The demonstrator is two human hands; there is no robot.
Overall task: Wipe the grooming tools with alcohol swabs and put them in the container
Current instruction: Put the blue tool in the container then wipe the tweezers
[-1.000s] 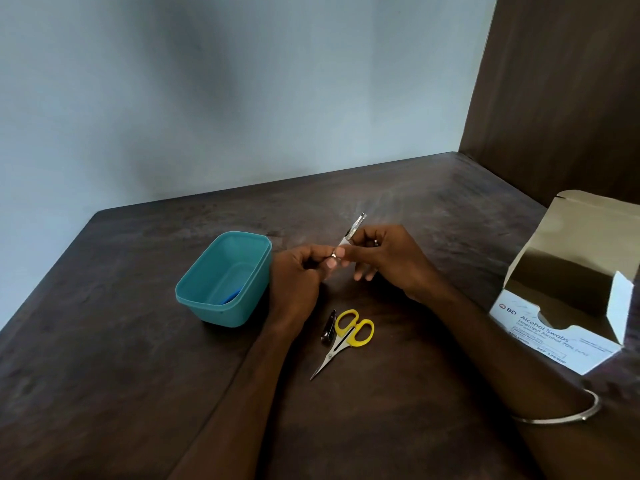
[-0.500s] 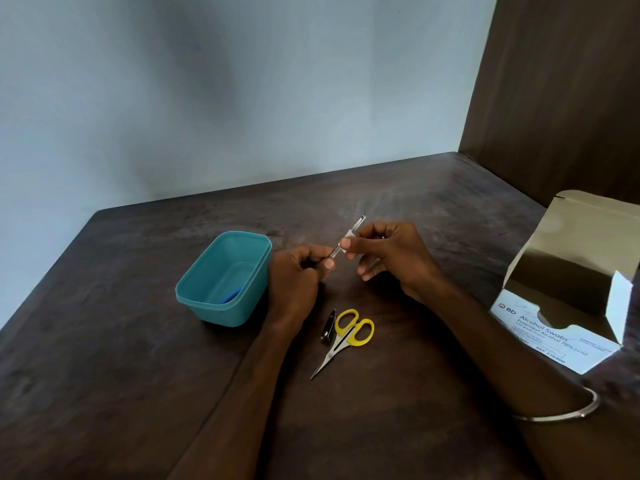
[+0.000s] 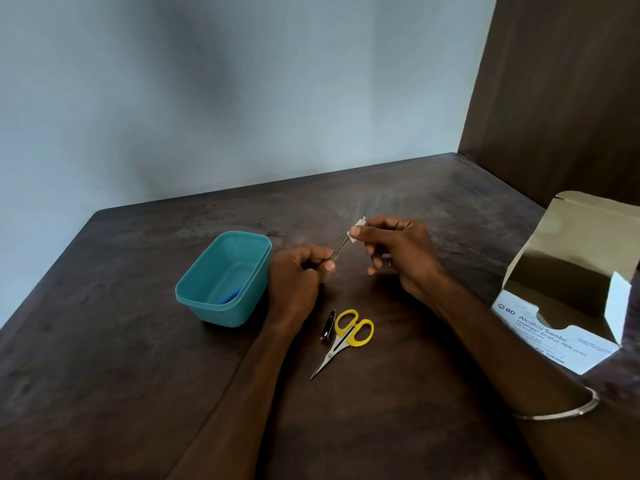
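Tweezers (image 3: 341,247), gripped by left hand (image 3: 300,271): right hand (image 3: 398,252) pinching swab (image 3: 356,232), now sliding it tipward since a second ago; wipe nearly completing.

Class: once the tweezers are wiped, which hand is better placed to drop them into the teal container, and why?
Left. The left hand already grips the tweezers at their base and sits right beside the container. The right hand pinches the swab at the tip, farther away.

The box (image 3: 568,306) is cut off by the right edge; the tool's (image 3: 341,245) ends are hidden by fingers and swab (image 3: 358,230); the blue item (image 3: 230,297) is half hidden by the container (image 3: 221,308)
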